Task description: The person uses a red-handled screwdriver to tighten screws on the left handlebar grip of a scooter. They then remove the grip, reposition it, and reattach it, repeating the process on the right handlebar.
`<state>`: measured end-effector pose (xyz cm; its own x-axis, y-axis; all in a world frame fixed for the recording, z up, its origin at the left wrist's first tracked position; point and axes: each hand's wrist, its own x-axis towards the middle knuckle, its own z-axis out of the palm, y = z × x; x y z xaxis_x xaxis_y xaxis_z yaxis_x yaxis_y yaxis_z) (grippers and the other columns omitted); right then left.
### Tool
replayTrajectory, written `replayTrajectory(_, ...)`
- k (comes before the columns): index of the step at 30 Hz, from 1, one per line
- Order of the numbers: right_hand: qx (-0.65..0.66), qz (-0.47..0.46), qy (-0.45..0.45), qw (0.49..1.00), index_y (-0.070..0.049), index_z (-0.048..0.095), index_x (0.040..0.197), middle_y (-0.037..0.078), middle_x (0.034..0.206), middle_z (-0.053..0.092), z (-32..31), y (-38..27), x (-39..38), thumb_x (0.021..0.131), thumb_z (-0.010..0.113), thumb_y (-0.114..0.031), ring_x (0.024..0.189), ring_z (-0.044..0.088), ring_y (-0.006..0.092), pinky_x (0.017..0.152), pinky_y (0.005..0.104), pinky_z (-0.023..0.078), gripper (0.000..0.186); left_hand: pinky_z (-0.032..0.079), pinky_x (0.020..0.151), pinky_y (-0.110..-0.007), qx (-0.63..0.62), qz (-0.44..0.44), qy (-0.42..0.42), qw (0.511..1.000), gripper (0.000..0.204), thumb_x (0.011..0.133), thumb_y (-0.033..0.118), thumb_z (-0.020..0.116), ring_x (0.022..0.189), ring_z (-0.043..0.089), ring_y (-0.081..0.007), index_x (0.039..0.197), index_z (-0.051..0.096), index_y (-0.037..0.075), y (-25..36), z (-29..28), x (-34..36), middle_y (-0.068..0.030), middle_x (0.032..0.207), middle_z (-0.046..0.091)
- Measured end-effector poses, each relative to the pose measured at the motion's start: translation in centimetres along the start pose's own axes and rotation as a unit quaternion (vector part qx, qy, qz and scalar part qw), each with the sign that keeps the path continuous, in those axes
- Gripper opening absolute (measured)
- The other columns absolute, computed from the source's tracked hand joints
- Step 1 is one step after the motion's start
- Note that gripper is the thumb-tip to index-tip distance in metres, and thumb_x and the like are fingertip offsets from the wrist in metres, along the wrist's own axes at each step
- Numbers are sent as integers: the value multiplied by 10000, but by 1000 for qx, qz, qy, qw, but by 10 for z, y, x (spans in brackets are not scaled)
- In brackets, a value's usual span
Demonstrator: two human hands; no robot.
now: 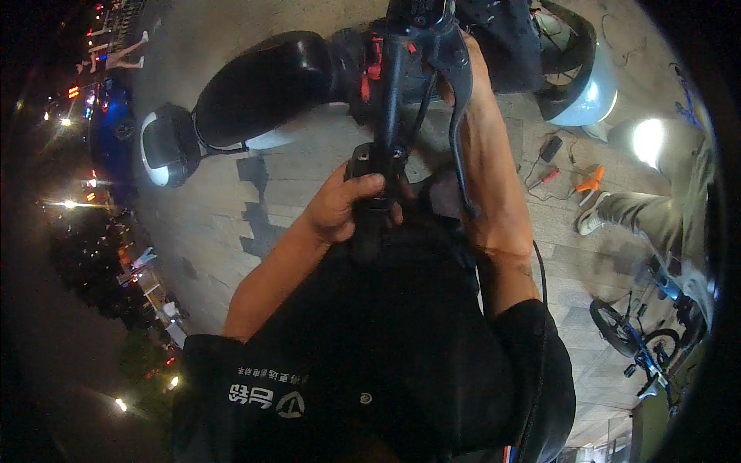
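In front of my chest, a black handlebar (pixel 391 100) runs lengthwise away from me. My left hand (pixel 337 202) is closed around the black switch housing (pixel 361 160) at its near end, thumb on top and fingertips showing on the other side. A black brake lever (pixel 461 116) curves along the right of the bar. My right hand (pixel 468 65) reaches past this lever to the far end of the bar. Its fingers are mostly hidden behind the lever and bar, so their grip cannot be made out. Red connectors (pixel 375 62) show beside the bar.
A scooter's black seat (pixel 266 85) and rear box (pixel 166 147) lie left; its pale blue fender (pixel 583 96) is right. An orange tool (pixel 590 179), a red-handled tool (pixel 549 176) and a black box (pixel 550 148) lie on the paving near another person's shoe (pixel 593 214). A bicycle (pixel 637 339) is at right.
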<state>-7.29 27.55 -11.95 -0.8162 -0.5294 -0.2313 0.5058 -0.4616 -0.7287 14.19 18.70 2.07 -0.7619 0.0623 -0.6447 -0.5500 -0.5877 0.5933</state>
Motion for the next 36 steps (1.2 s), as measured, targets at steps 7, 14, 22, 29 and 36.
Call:
replayTrajectory(7, 98, -44, -18, 994, -15, 656, 1045, 83, 815, 675, -2, 18, 16, 918, 573, -115, 658, 650, 136, 534, 234, 502, 182, 571, 655, -339, -78, 17, -31, 996, 402, 913, 222, 618, 772, 677, -242, 1245, 493, 33, -6, 0, 3, -175, 1026, 643)
replayTrajectory(14, 94, -28, -61, 993, 10, 653, 1089, 78, 918, 698, 1, 10, 10, 930, 569, -101, 784, 681, 164, 691, 253, 557, 211, 556, 621, -349, -56, 42, 16, 997, 502, 888, 268, 643, 739, 664, -255, 1285, 468, 16, -10, 2, 1, -203, 1046, 631)
replayTrajectory(22, 81, -57, -74, 992, -102, 433, 749, 57, 746, 607, -1, 15, 9, 898, 634, -102, 697, 605, 177, 671, 400, 552, 251, 551, 624, -311, 44, 72, 92, 992, 418, 899, 337, 668, 731, 659, -192, 1151, 524, 37, -5, 18, 3, -122, 972, 647)
replayTrajectory(29, 18, -51, -25, 998, -72, 557, 790, 25, 786, 622, 5, 7, 8, 957, 569, -169, 690, 577, 117, 614, 297, 500, 193, 539, 610, -315, 84, 74, 118, 987, 479, 881, 425, 673, 724, 651, -190, 1132, 522, 46, -4, 24, 2, -109, 919, 649)
replayTrajectory(36, 26, -60, 47, 997, -74, 586, 850, 2, 763, 594, 8, 19, 14, 974, 545, -189, 673, 543, 106, 622, 285, 482, 174, 508, 561, -321, -11, 17, 55, 998, 636, 856, 548, 635, 670, 634, -223, 1220, 514, 40, -9, 6, 7, -152, 959, 640)
